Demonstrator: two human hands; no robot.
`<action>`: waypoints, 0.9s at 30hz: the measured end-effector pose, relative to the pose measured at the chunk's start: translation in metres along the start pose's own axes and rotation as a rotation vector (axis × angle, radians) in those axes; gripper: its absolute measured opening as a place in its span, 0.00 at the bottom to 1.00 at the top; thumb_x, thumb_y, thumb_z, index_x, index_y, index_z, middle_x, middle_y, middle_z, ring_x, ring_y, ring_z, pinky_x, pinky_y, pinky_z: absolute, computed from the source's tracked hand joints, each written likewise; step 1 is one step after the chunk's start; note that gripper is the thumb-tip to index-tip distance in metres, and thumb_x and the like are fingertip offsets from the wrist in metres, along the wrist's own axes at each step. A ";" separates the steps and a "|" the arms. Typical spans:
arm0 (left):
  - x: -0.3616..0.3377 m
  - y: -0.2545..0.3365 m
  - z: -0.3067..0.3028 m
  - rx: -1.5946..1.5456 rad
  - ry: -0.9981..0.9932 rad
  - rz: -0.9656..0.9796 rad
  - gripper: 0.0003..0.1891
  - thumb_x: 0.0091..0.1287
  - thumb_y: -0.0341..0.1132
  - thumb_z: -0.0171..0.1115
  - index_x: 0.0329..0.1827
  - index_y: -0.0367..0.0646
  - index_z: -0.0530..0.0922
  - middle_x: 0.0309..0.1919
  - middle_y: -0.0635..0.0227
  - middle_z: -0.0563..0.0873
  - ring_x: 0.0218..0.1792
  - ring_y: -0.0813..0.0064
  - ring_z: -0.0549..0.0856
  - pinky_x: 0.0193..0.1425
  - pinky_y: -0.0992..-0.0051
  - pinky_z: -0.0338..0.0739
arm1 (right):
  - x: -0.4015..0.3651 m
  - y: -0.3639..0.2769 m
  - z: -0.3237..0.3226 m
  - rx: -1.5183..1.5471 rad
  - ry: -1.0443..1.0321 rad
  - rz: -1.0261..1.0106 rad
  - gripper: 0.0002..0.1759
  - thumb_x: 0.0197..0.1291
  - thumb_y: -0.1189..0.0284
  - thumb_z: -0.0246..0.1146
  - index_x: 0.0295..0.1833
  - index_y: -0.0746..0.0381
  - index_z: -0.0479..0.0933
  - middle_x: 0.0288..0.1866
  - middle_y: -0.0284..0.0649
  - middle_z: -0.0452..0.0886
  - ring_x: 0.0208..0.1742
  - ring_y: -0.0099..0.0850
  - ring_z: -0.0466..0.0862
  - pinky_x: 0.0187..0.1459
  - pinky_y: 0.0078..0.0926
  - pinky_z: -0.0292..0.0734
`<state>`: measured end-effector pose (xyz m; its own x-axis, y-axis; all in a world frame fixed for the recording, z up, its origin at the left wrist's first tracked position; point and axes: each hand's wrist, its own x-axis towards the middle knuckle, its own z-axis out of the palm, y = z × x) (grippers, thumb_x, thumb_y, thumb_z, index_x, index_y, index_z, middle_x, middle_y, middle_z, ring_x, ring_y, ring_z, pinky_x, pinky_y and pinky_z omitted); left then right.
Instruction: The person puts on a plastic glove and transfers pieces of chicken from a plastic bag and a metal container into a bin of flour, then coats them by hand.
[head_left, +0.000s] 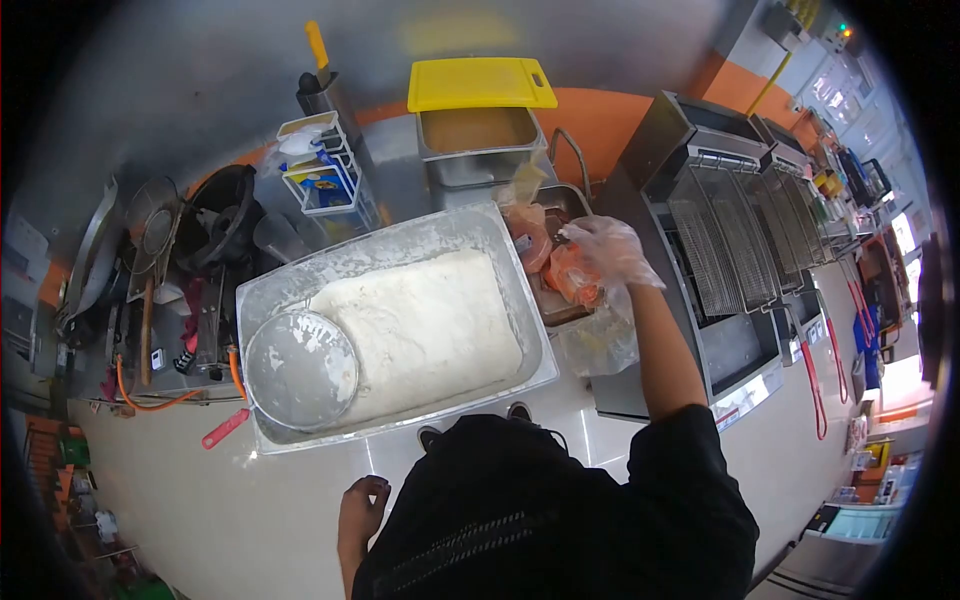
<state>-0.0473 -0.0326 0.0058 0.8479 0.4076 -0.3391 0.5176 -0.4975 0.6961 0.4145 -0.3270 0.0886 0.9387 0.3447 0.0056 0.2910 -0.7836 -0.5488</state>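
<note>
My right hand (608, 250), in a clear plastic glove, reaches over a metal pan (553, 318) at the right of the flour tray. Its fingers close on a clear plastic bag (573, 276) with orange-red contents that I cannot make out. Beside that bag lies another plastic bag (527, 236) with pinkish contents. My left hand (362, 508) is bare and hangs low by my body, its fingers curled in with nothing seen in them. A large metal tray (548, 368) holds white flour (430, 310). A round sieve (302, 370) with a red handle rests in its left end.
Fryer baskets (710, 240) with red handles stand over the fryer on the right. Behind the tray are a deep metal container (470, 165), a yellow lid or board (480, 84) and a white rack (322, 175). Strainers and a black tub (220, 215) crowd the left.
</note>
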 end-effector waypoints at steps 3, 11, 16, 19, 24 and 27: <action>0.001 0.001 -0.002 0.008 0.007 -0.018 0.07 0.60 0.32 0.61 0.35 0.37 0.80 0.32 0.56 0.85 0.33 0.62 0.85 0.40 0.67 0.77 | -0.035 -0.005 -0.021 -0.125 0.052 0.004 0.19 0.56 0.56 0.59 0.46 0.58 0.81 0.48 0.44 0.81 0.50 0.41 0.79 0.52 0.35 0.73; 0.016 0.015 0.001 0.040 -0.091 0.060 0.08 0.61 0.33 0.61 0.36 0.37 0.80 0.33 0.56 0.85 0.33 0.62 0.85 0.40 0.67 0.77 | -0.066 0.035 0.027 -0.493 -0.035 -0.451 0.15 0.58 0.61 0.58 0.38 0.62 0.79 0.37 0.46 0.82 0.37 0.46 0.81 0.42 0.39 0.76; 0.027 0.020 -0.002 0.088 -0.078 0.148 0.08 0.61 0.34 0.61 0.36 0.37 0.80 0.33 0.56 0.85 0.34 0.62 0.85 0.40 0.67 0.77 | -0.077 -0.016 0.012 -0.385 0.008 -0.080 0.13 0.59 0.62 0.58 0.36 0.61 0.78 0.39 0.45 0.81 0.39 0.44 0.81 0.41 0.38 0.76; 0.026 0.016 -0.005 0.092 -0.063 0.095 0.08 0.61 0.34 0.61 0.36 0.38 0.81 0.34 0.57 0.85 0.35 0.62 0.85 0.41 0.67 0.77 | -0.075 -0.017 0.010 -0.506 -0.059 -0.051 0.12 0.58 0.62 0.58 0.38 0.59 0.77 0.40 0.45 0.81 0.40 0.44 0.81 0.42 0.38 0.76; 0.016 0.011 -0.001 0.073 -0.072 0.036 0.08 0.61 0.34 0.61 0.36 0.38 0.81 0.34 0.57 0.85 0.35 0.62 0.85 0.41 0.68 0.77 | -0.045 0.014 0.047 -0.322 0.007 -0.238 0.13 0.57 0.61 0.59 0.41 0.58 0.76 0.41 0.45 0.81 0.41 0.43 0.81 0.43 0.39 0.76; 0.013 0.008 0.000 0.039 -0.081 0.042 0.08 0.61 0.34 0.61 0.36 0.38 0.81 0.34 0.57 0.85 0.34 0.62 0.85 0.41 0.68 0.77 | -0.018 0.023 0.063 -0.230 0.018 -0.303 0.13 0.57 0.61 0.60 0.43 0.58 0.76 0.41 0.45 0.81 0.42 0.43 0.81 0.43 0.39 0.76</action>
<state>-0.0322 -0.0318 0.0071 0.8745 0.3233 -0.3615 0.4843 -0.5426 0.6863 0.3931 -0.3188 0.0231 0.8061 0.5713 0.1542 0.5880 -0.7438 -0.3180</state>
